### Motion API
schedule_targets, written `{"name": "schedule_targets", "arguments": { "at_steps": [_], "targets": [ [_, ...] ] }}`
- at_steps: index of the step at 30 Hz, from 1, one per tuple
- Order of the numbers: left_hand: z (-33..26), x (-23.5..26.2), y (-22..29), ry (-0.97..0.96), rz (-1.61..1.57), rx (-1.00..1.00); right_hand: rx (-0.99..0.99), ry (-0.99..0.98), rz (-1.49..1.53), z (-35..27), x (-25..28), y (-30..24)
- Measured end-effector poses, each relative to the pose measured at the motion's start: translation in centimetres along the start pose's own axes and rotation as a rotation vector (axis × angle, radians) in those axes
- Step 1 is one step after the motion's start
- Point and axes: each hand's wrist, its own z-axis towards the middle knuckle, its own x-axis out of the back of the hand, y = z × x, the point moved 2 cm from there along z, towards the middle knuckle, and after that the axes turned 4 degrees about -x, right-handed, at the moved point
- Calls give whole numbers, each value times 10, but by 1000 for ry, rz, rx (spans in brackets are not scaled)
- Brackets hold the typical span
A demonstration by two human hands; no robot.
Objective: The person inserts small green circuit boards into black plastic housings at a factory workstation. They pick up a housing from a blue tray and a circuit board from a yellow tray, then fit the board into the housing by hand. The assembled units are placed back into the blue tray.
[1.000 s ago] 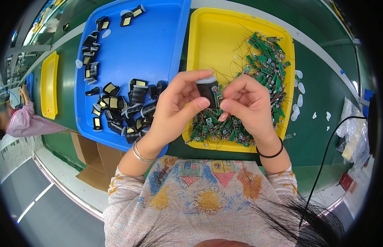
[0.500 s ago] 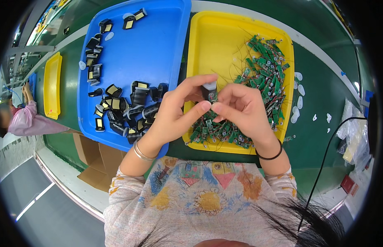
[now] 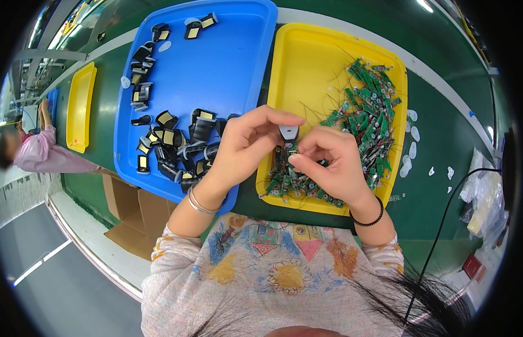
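Over the near left part of the yellow tray [image 3: 289, 50], my two hands meet around a small part. My left hand [image 3: 244, 147] is closed on a black plastic housing [image 3: 289, 133] with a pale grey end piece facing up. With thumb and index finger, my right hand [image 3: 333, 164] pinches a small green circuit board [image 3: 293, 150] at the housing's lower end. Fingers hide how far the board sits in the housing. Many green circuit boards [image 3: 374, 106] with thin wires lie heaped in the yellow tray.
On the left, a blue tray [image 3: 216, 62] holds black housings [image 3: 168, 137] with pale yellow pads. White oval pieces [image 3: 415, 133] lie right of the yellow tray, near a black cable [image 3: 441, 241] and clear plastic bags [image 3: 483, 196]. A co-worker in pink [image 3: 53, 151] sits far left beside another yellow tray [image 3: 81, 106].
The housing has tilted, so its pale end now faces up more. My left thumb has drawn back from the board. The whole view has shifted slightly, moving the trays to the right.
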Motion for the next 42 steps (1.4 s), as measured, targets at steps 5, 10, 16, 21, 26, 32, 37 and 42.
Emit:
{"name": "schedule_targets", "arguments": {
  "at_steps": [5,10,16,21,26,32,37,42],
  "targets": [
    [-5,-7,19,20,49,-86,64,-5,-160,1,-3,-6],
    [-3,-4,13,120,98,-111,74,61,-203,4,-7,-11],
    [-10,-4,23,189,93,-185,60,118,-161,1,-12,-13],
    [-6,0,38,66,196,-114,99,82,-278,9,-4,-27],
    [-30,30,55,262,1084,-257,433,181,-1042,95,37,-29],
    [-105,75,50,616,1456,278,367,347,-1372,206,115,11],
    [-125,74,32,616,1236,496,124,206,-1449,231,127,42],
    [-96,81,20,610,1259,363,216,242,-1296,208,112,16]
  ]
}}
